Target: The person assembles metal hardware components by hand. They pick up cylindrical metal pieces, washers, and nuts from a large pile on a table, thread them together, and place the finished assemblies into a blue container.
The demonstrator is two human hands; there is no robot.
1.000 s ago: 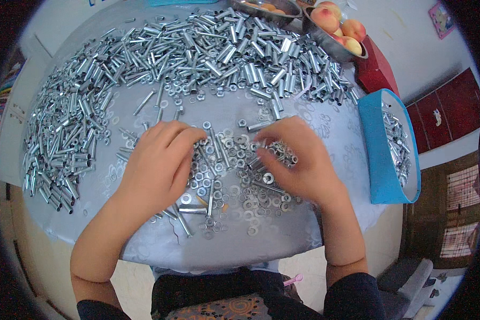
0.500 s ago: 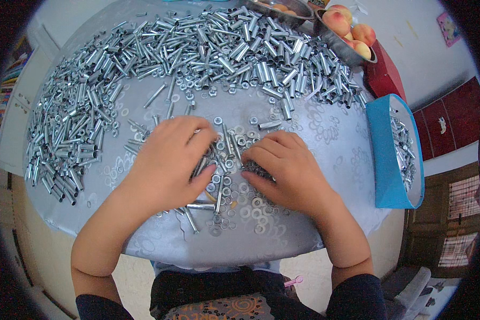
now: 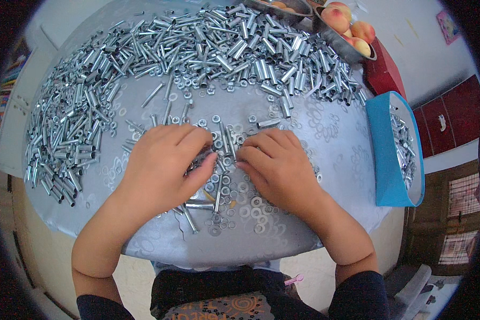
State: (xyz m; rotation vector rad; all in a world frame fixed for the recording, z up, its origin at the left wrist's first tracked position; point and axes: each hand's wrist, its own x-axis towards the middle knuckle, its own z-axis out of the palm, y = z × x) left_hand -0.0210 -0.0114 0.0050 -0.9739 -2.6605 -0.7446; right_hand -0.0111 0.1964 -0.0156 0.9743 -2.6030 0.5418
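Both my hands lie palm down on the washers (image 3: 234, 205): left hand (image 3: 162, 165) and right hand (image 3: 277, 165), fingers bent; any grip is hidden.

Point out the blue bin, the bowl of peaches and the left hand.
blue bin (image 3: 383, 160): head view, on its outer blue side wall.
bowl of peaches (image 3: 340, 47): head view, on the metal rim.
left hand (image 3: 162, 162): head view, on the back of the hand.
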